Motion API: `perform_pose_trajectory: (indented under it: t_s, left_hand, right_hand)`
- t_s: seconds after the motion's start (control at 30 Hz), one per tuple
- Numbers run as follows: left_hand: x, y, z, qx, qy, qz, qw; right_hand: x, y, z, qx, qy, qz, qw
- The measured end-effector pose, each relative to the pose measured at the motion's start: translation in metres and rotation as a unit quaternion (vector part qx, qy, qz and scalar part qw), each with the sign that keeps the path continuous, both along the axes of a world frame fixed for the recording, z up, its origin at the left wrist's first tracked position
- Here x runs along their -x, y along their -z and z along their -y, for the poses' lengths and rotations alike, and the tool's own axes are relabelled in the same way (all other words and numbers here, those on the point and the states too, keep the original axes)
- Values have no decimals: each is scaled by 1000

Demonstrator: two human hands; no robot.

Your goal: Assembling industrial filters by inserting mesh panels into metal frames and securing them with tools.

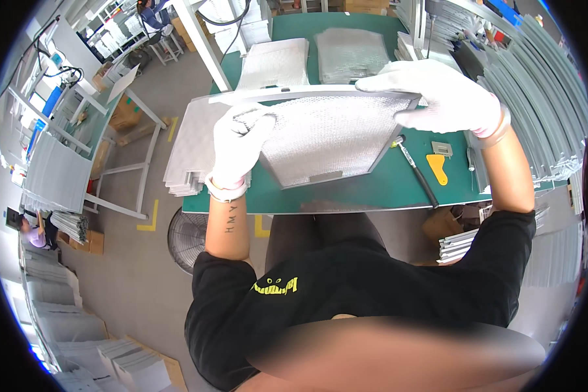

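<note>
A silvery mesh filter panel (326, 140) with a thin metal frame is tilted up over the near part of the green table. My left hand (238, 144), in a white glove, is curled around its upper left corner. The gloved right hand (444, 98) pinches the upper right corner, fingers along the top rail and thumb below. On the table to the right of the panel lie a hammer (417, 173) with a black grip, a yellow scraper (438, 170) and a small metal plate (441, 149).
Mesh sheets are piled at the back left (274, 62) and back middle (351, 55) of the green table (294, 196). Another panel stack (193, 140) sits at its left edge. Many metal strips (529, 98) crowd the right side. A floor fan (184, 238) stands below left.
</note>
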State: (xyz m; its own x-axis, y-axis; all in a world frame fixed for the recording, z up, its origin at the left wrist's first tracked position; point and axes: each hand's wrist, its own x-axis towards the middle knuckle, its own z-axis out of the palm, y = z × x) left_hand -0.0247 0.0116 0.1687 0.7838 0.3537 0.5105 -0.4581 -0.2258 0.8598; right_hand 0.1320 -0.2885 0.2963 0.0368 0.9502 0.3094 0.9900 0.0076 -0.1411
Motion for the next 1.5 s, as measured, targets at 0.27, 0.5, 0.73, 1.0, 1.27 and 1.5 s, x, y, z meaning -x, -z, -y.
perform_pose_trajectory:
  t_s: [0.27, 0.5, 0.73, 1.0, 1.27, 1.5]
  left_hand:
    - [0, -9, -1, -56, 91, 37, 994]
    - [-1, 0, 2, -36, 42, 48, 997]
    - [-9, 17, 27, 72, -128, 247, 958]
    - [-30, 31, 31, 23, -272, 244, 931]
    - [-35, 41, 28, -8, -307, 230, 924]
    - [-31, 37, 19, -114, -332, 246, 903]
  right_hand:
    - [10, 13, -25, -46, -48, 56, 996]
    - [26, 6, -53, 11, -17, -46, 999]
    - [20, 5, -70, 20, -88, -32, 995]
    - [15, 16, -72, -5, -54, -35, 998]
    - [9, 23, -72, -25, -56, -18, 998]
    - [13, 21, -73, -33, -58, 2, 998]
